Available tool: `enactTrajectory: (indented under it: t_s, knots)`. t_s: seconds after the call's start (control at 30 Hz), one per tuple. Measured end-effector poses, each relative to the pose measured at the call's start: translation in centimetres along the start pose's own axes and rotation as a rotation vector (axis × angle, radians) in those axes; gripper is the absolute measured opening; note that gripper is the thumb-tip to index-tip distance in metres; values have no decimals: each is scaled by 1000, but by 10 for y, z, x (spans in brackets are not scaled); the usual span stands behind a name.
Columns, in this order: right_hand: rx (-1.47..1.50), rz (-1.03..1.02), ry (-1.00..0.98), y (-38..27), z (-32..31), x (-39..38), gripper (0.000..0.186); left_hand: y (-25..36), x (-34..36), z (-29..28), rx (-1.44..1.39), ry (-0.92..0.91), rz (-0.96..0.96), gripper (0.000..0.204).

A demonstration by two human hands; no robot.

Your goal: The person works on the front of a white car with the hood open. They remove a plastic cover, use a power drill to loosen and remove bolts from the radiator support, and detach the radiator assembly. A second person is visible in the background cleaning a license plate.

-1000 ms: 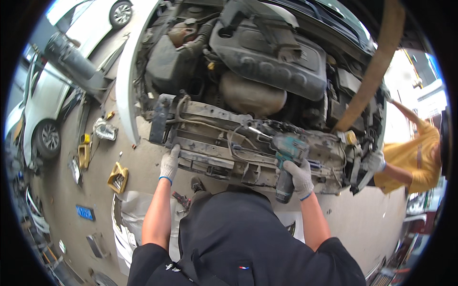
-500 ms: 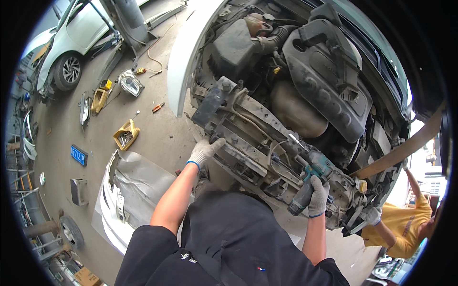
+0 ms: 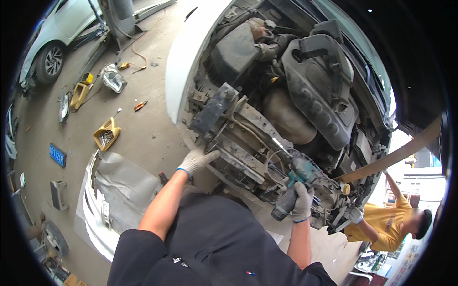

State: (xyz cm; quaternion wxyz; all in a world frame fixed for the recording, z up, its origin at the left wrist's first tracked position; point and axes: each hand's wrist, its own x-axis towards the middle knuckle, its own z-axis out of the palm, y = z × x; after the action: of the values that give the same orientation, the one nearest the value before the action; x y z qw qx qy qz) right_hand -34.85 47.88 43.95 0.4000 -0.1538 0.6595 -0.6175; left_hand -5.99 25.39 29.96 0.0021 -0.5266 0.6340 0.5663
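My right hand (image 3: pixel 302 204), in a pale knit glove, grips a teal and black cordless drill (image 3: pixel 302 169) by its handle. The drill points up and left over the front of an opened car, its bit close to the exposed front crossmember (image 3: pixel 261 125). My left hand (image 3: pixel 195 161), gloved with a blue cuff, is at the left end of the dirty front frame (image 3: pixel 234 159). Its fingers are spread and slightly blurred, with the thumb pointing right, and nothing shows in it. Whether it touches the frame is hard to tell.
A brown strap (image 3: pixel 396 155) crosses on the right, near a co-worker in a yellow shirt (image 3: pixel 381 224) with a gloved hand at the car. Floor items include a white bumper piece (image 3: pixel 95 217), a yellow container (image 3: pixel 108 136), a headlight (image 3: pixel 113 78) and pliers (image 3: pixel 140 106).
The view has shifted, so most things sit farther left. My left hand's fingers have spread and moved a little along the frame's end. My right hand still holds the drill.
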Motion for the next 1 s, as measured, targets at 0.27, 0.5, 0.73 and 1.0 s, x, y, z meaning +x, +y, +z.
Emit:
enactTrajectory:
  t_s: [0.27,0.5,0.73,1.0]
  knots:
    - [-248,105,-282,8,2,-12,42,-248,-46,0,62,268,-331,63]
    - [-400,145,-415,23,7,-4,47,-370,-121,-11,-547,454,-772,13]
    - [-594,74,-572,22,14,18,50,-273,-104,-11,-1195,364,-626,10]
    - [-834,-30,-965,30,89,21,46,-152,-156,-21,-1710,358,-80,32]
